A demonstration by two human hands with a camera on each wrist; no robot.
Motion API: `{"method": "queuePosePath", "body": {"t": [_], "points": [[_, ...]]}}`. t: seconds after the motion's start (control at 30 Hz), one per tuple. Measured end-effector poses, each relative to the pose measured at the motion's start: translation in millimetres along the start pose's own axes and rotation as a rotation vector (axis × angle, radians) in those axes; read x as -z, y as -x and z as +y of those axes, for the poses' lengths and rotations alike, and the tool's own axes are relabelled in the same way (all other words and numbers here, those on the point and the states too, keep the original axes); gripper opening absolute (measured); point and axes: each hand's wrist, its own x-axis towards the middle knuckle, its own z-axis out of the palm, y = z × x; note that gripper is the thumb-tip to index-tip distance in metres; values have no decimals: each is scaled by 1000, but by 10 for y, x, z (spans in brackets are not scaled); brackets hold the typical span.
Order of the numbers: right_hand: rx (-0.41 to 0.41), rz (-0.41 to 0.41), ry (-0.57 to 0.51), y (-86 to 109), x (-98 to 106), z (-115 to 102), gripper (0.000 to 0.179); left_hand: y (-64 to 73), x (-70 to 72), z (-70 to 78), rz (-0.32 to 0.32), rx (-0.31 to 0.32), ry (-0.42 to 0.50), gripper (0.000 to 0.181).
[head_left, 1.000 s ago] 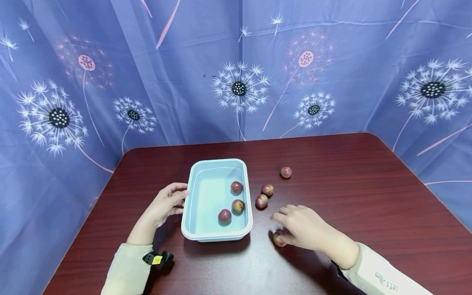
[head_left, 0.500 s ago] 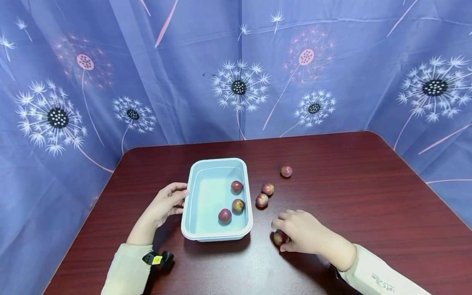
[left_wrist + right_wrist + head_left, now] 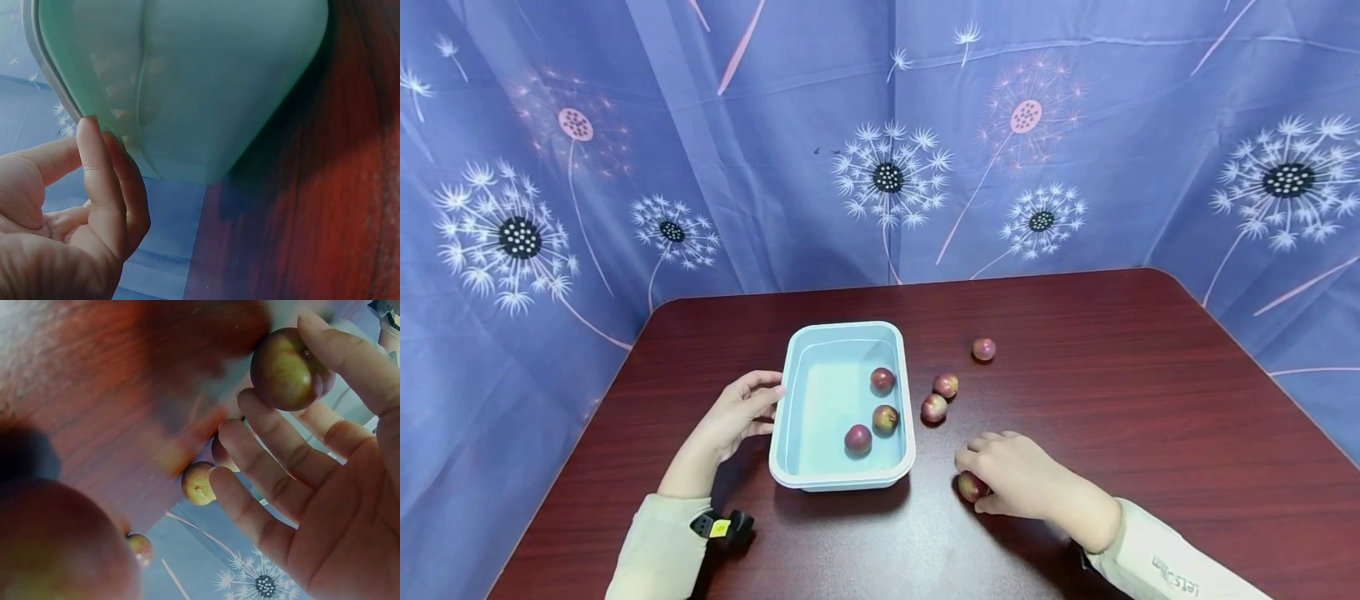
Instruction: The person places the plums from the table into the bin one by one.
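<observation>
My left hand [image 3: 741,414] holds the left rim of a pale blue plastic tub [image 3: 820,400]; the left wrist view shows fingertips [image 3: 90,134] at the rim and outer wall. Three dark red plums lie in the tub's right half, one of them a greenish-red plum [image 3: 885,419]. Right of the tub, my right hand [image 3: 1018,477] grips a plum [image 3: 972,486] at the tabletop. In the right wrist view the thumb [image 3: 350,356] lies against this plum [image 3: 290,372], with fingertips on its other side.
Two plums [image 3: 934,407] sit close together beside the tub's right wall, and another plum [image 3: 983,349] lies farther back. A large blurred plum [image 3: 62,544] is near the right wrist camera. Behind the dark red table [image 3: 1112,358] hangs a blue dandelion curtain [image 3: 760,167].
My right hand has shifted slightly toward me and its thumb and fingers have come round the plum. The left hand and the tub have stayed in place.
</observation>
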Motion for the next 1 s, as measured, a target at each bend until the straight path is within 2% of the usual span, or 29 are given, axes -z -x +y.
{"method": "queuePosePath", "body": {"t": [0.47,0.7,1.0], "points": [[-15,36,30,-19,144,8,42,13,-9,23,-2,7,1,50],[5,102,55,-40,230,37,43,21,-15,21,1,14,8,49],[-14,147,75,-101,387,51,41,21,-13,11,5,2,10,48]]}}
